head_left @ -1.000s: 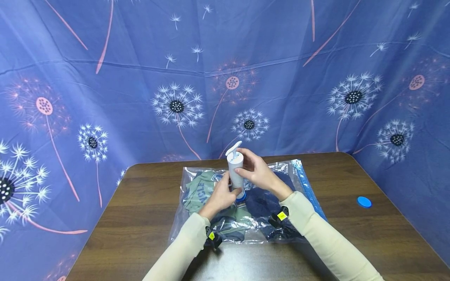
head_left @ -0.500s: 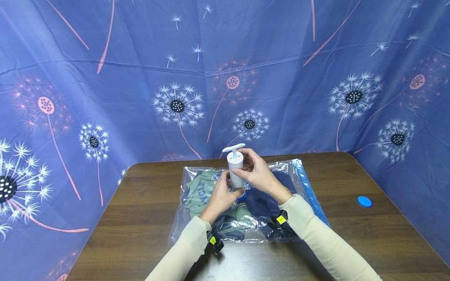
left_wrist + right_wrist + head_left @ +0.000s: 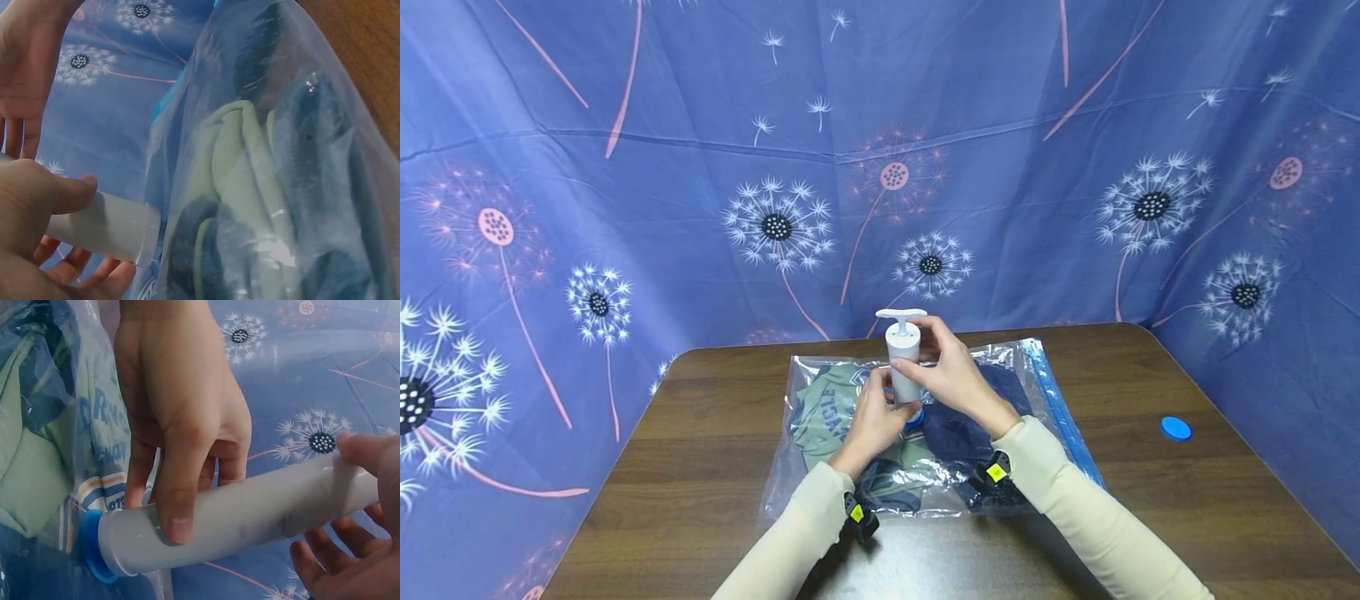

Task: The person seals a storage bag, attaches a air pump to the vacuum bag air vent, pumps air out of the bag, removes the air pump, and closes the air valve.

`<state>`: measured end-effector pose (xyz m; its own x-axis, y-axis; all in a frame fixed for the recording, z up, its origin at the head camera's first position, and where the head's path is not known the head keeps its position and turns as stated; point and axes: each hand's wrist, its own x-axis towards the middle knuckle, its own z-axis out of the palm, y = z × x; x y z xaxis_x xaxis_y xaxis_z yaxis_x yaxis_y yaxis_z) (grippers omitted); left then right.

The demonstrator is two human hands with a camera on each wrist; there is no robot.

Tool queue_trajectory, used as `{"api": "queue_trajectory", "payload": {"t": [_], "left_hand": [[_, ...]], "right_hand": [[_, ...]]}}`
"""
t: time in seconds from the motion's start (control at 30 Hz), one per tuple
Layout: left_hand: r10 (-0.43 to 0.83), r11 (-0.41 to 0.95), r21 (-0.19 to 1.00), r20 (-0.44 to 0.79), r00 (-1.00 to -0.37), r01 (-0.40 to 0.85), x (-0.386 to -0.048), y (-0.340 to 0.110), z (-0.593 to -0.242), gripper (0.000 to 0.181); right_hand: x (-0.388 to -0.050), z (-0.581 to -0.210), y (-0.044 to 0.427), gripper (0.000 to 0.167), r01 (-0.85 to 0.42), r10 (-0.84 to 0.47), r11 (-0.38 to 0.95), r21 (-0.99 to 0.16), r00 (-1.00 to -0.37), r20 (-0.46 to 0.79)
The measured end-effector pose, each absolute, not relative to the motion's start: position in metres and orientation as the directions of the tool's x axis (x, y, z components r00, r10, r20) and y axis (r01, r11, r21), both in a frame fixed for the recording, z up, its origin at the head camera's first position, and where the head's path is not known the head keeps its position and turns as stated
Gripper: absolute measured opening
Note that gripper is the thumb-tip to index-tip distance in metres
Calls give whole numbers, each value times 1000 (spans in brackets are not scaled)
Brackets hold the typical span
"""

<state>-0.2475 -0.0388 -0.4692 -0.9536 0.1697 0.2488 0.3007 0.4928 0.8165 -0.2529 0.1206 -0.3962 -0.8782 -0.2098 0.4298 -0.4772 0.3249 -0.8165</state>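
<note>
A white hand pump [image 3: 905, 360] with a T-shaped handle [image 3: 901, 315] stands upright on the blue valve [image 3: 914, 419] of a clear plastic storage bag [image 3: 951, 503]. My left hand [image 3: 877, 418] holds the pump low, near its base. Higher up, my right hand [image 3: 953, 375] grips the barrel just below the top. In the right wrist view the pump's rim [image 3: 116, 542] meets the blue valve ring [image 3: 94, 545]; whether it touches all round cannot be seen. Inside the bag lie a folded green shirt [image 3: 829, 410] with lettering and dark blue clothing [image 3: 958, 433].
A round blue cap [image 3: 1176, 428] lies on the wooden table [image 3: 700, 467] to the right of the bag. Along the bag's right edge runs a blue zip strip [image 3: 1060, 408]. A blue dandelion-patterned cloth [image 3: 1000, 167] hangs behind the table.
The pump's handle has turned from a slant to lying level across the top. Both hands keep hold of the barrel and have shifted only slightly.
</note>
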Motion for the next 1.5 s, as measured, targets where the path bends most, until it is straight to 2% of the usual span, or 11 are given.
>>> {"api": "queue_trajectory", "payload": {"t": [0.33, 0.53, 0.9, 1.1, 1.3, 1.5], "left_hand": [[235, 473, 815, 251, -939, 336, -250, -42, -469, 53], [265, 488, 801, 243, -933, 348, -250, -42, -467, 51], [267, 497, 805, 214, -940, 324, -250, -41, -464, 49], [276, 508, 792, 222, -935, 338, -247, -43, -464, 56], [229, 522, 770, 287, -930, 366, -245, -42, -466, 61], [179, 511, 793, 281, -943, 333, -239, -40, -464, 64]], "right_hand": [[-256, -390, 130, 64, -486, -361, 172, -857, -840, 404], [-259, -389, 133, 66, -489, -404, 105, -866, -817, 412], [-261, -391, 134, 54, -507, -395, 164, -846, -820, 415], [-260, -392, 133, 53, -495, -382, 162, -854, -829, 408], [-258, -393, 132, 53, -500, -370, 178, -848, -832, 413], [-255, -394, 129, 54, -496, -332, 217, -841, -847, 414]]}}
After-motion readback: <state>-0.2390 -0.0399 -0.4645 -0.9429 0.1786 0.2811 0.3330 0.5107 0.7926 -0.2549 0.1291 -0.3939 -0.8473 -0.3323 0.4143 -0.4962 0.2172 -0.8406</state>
